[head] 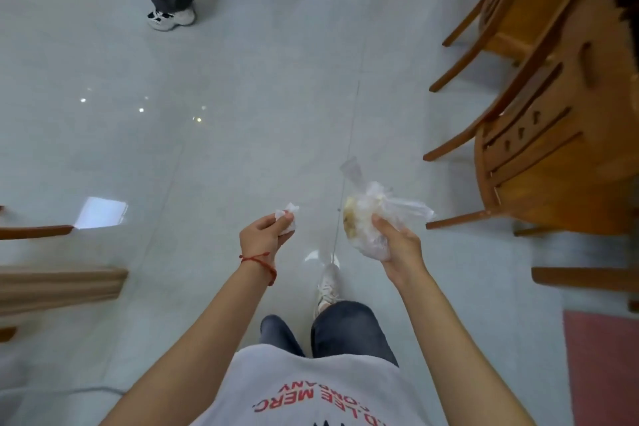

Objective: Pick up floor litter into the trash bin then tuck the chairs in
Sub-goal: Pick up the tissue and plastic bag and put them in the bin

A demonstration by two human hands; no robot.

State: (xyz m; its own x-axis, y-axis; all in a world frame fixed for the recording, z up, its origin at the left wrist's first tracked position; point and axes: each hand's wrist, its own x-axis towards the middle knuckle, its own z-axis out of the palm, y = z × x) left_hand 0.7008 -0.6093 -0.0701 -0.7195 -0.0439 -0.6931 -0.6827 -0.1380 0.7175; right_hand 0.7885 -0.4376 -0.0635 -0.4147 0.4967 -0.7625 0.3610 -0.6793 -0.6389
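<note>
My left hand [263, 233] is closed around a crumpled white tissue [288, 214], held out in front of me at waist height. My right hand [397, 245] grips a clear plastic bag [371, 218] with yellowish food scraps inside; the bag's loose ends stick up and to the right. Wooden chairs [539, 135] stand at the right, their legs angled out over the floor. No trash bin is in view.
Pale glossy floor tiles [207, 114] stretch ahead. Another person's legs and sneakers [171, 15] are at the far upper left. Wooden furniture edges [58, 284] jut in from the left. A red mat [601, 367] lies at the lower right.
</note>
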